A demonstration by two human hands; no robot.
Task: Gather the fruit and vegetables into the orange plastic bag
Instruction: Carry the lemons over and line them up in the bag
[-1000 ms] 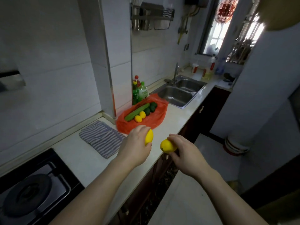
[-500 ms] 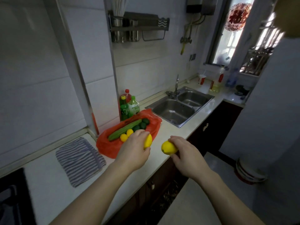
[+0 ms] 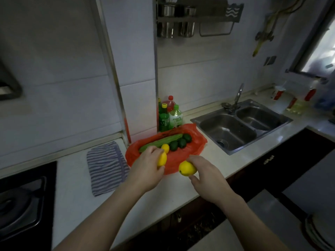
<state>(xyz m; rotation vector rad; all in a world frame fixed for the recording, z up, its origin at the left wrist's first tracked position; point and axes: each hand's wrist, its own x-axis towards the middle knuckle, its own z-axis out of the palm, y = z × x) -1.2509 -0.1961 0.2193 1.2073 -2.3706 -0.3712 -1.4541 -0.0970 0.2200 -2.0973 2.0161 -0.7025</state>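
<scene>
The orange plastic bag (image 3: 197, 142) lies flat on the white counter (image 3: 76, 180) by the wall corner. On it lie a long green cucumber (image 3: 163, 141), a small yellow lemon (image 3: 165, 148) and several dark green fruits (image 3: 178, 143). My left hand (image 3: 145, 169) grips a yellow lemon (image 3: 161, 159) over the bag's near left edge. My right hand (image 3: 206, 176) holds a second yellow lemon (image 3: 186, 168) just above the bag's near edge.
A striped cloth (image 3: 106, 167) lies left of the bag. Green and red bottles (image 3: 169, 115) stand behind it against the wall. A double steel sink (image 3: 239, 124) with a tap is to the right, a black stove (image 3: 23, 201) at the far left.
Both hands have carried their lemons forward from the counter's front edge to the near edge of the bag. The view has come closer to the counter.
</scene>
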